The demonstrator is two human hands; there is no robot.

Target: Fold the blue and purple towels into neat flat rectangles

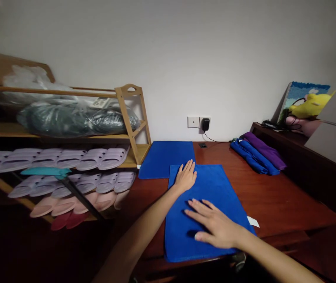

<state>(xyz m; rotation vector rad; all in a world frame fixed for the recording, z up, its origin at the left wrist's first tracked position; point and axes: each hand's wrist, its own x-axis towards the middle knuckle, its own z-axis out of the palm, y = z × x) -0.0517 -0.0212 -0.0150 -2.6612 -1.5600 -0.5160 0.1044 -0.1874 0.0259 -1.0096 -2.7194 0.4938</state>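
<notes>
At the surface's [265,200] near edge, a blue cloth [212,184] lay flat beneath the loose, empty left hand [186,179] and right hand [222,228]; the purple bundle [265,151], far right, lay unspread.

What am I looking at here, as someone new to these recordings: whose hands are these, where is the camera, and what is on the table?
There is no machine: these are a person's bare hands. The one picture comes from a camera worn on the head, looking forward and down.

The left hand lies on the near blue cloth, spread flat on a reddish-brown table. The right hand is open over the same cloth; whether its palm touches is hard to tell. Neither hand grips anything.

Beyond lies another blue cloth, partly behind the first. To the right are a bundled blue cloth and a purple one. A rack with slippers stands to the left.
</notes>
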